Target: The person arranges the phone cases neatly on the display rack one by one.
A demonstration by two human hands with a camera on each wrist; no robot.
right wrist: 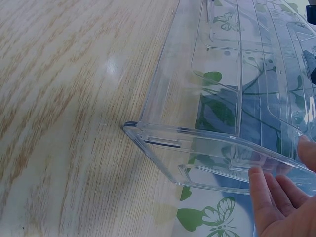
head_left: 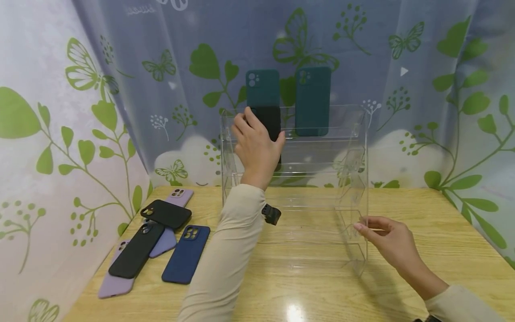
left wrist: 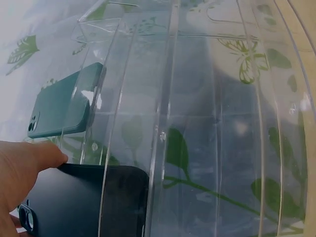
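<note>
A black phone case [head_left: 271, 118] is held in my left hand [head_left: 257, 147], thumb on its right edge and fingers at its left. The case leans in an upper tier of a clear tiered display rack [head_left: 295, 206], in front of a teal phone case [head_left: 263, 85]. Another teal phone case [head_left: 313, 100] stands to the right on the top tier. In the left wrist view, the black case's lower part [left wrist: 126, 197] sits behind a clear ledge. My right hand [head_left: 392, 241] pinches the rack's right side panel [right wrist: 222, 140] between thumb and fingers.
On the wooden table [head_left: 314, 286], left of the rack, lies a loose pile of phone cases: a navy case [head_left: 186, 255], black cases [head_left: 137, 250] and purple cases [head_left: 114, 286], some overlapping. A patterned curtain [head_left: 225, 27] hangs close behind the rack.
</note>
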